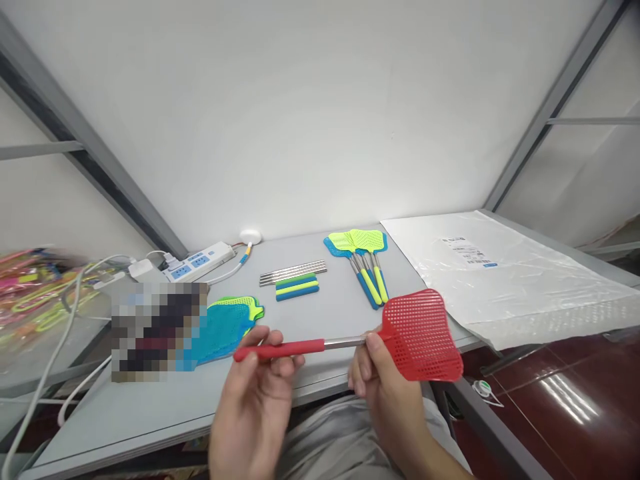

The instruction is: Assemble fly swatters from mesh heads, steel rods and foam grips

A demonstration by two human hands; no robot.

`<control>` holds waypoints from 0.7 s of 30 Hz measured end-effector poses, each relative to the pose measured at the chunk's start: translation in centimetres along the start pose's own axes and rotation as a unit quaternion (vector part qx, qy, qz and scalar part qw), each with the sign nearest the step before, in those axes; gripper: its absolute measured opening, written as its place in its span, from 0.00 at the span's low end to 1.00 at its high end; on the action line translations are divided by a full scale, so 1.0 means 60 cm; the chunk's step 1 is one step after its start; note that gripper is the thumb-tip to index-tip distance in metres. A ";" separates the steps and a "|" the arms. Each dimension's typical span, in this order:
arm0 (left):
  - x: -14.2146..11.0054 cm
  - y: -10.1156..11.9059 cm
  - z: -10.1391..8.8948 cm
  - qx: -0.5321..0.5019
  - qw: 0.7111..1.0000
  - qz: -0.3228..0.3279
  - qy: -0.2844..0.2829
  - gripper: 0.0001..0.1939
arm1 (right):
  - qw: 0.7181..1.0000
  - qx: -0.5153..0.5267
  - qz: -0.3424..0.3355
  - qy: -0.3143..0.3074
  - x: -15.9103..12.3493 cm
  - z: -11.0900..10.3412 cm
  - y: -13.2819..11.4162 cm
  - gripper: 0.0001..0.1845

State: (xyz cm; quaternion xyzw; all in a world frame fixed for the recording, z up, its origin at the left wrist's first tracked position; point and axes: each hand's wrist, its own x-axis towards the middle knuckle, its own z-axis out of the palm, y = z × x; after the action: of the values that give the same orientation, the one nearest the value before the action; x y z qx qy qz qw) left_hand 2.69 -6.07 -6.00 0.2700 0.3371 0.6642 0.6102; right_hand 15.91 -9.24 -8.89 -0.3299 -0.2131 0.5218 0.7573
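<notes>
A red fly swatter (423, 337) lies sideways across both my hands, above the table's front edge. My left hand (260, 393) holds its red grip (293, 348), the thumb and fingers around the end. The metal rod (343, 342) runs from the grip to my right hand (383, 377), whose thumb and fingers pinch it just below the perforated head. Beyond my left hand is a stack of blue and green swatter heads (220, 327). Several bare metal rods (293, 272) and loose green and blue grips (297, 287) lie further back.
Several whole blue and yellow-green swatters (367, 263) lie fanned out behind the red one. A white plastic bag (500, 267) covers the table's right side. At left are a power strip (203, 260), white cables, a pixelated patch and a bag of colourful items (40, 300).
</notes>
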 end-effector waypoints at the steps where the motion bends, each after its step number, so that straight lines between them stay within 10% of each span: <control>1: -0.006 -0.013 0.008 -0.011 0.999 0.030 0.030 0.15 | 1.000 -0.001 0.012 -0.009 0.000 0.003 0.008 0.19; 7: -0.042 -0.083 0.040 0.105 0.991 0.020 -0.085 0.10 | 0.998 -0.063 0.001 -0.013 0.002 0.008 0.035 0.22; 13: -0.028 -0.071 0.024 0.202 0.949 0.019 -0.240 0.16 | 0.991 -0.133 -0.017 -0.021 0.006 -0.005 0.017 0.23; 21: -0.036 -0.072 0.014 0.117 0.969 0.036 -0.215 0.17 | 0.991 -0.118 -0.017 -0.069 -0.008 0.000 0.004 0.27</control>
State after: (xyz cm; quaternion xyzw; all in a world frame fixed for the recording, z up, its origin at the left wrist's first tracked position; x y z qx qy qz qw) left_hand 6.27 -8.01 -8.71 0.4879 0.2637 0.5679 0.6082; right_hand 15.56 -9.64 -9.03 -0.3765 -0.3302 0.5011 0.7058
